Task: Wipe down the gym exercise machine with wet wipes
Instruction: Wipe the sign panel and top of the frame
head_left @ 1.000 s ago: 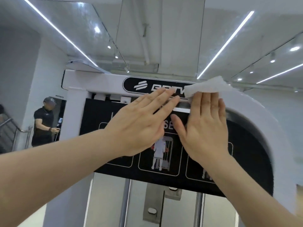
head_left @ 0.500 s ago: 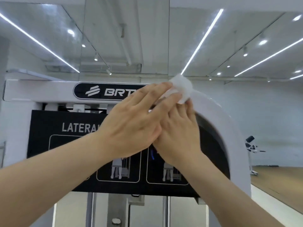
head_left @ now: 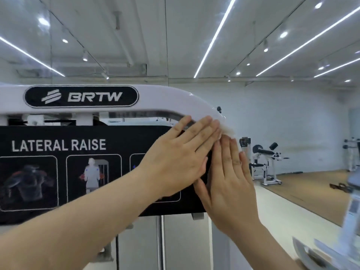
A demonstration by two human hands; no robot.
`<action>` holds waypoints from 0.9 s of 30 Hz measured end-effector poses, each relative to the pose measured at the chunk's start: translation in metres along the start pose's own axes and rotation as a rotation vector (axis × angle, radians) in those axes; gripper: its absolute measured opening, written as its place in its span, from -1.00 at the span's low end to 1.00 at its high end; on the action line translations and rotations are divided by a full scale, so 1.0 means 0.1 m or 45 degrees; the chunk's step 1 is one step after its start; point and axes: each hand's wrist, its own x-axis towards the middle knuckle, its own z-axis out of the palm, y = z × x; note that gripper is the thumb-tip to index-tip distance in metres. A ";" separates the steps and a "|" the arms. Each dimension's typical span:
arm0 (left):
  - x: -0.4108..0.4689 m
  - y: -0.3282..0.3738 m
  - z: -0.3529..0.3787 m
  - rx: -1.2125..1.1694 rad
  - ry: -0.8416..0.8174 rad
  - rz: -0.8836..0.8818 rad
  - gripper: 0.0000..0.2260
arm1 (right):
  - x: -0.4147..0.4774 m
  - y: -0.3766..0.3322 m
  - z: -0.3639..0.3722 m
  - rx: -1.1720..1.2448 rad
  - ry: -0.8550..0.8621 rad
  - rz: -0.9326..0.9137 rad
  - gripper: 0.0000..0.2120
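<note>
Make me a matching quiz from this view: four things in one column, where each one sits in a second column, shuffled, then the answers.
Column one
1. crumpled white wet wipe
2. black oval BRTW badge
3. black LATERAL RAISE instruction panel
4. white bench machine with black pads

Column two
A. far off on the right, near the back wall
B. on the top bar of the white machine frame
C. on the frame's curved corner, touched by the left hand
D. below the top bar, partly hidden by that same hand

Pairs: 1-C, 2-B, 3-D, 4-A
</note>
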 end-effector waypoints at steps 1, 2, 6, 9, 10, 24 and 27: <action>0.01 0.08 0.02 -0.006 -0.012 0.015 -0.49 | -0.07 0.06 0.01 0.008 0.005 -0.018 -0.29; 0.05 0.10 0.03 -0.005 -0.020 -0.006 -0.48 | -0.05 0.12 0.02 0.020 0.021 -0.032 -0.29; 0.34 0.06 -0.02 0.000 -0.016 -0.244 -0.47 | 0.35 0.32 0.00 0.185 -0.006 0.046 -0.20; 0.27 0.29 0.10 0.005 -0.015 -0.007 -0.50 | -0.05 0.37 0.07 0.407 -0.041 0.024 -0.24; 0.17 0.40 0.16 0.019 -0.007 0.112 -0.51 | -0.31 0.36 0.10 0.447 -0.046 0.007 -0.26; -0.28 0.05 0.09 -0.030 -0.149 0.408 -0.50 | -0.70 -0.05 0.12 0.202 -0.120 -0.048 -0.33; -0.56 -0.24 -0.03 -0.009 -0.176 0.326 -0.52 | -0.63 -0.19 0.15 0.094 -0.155 -0.289 -0.33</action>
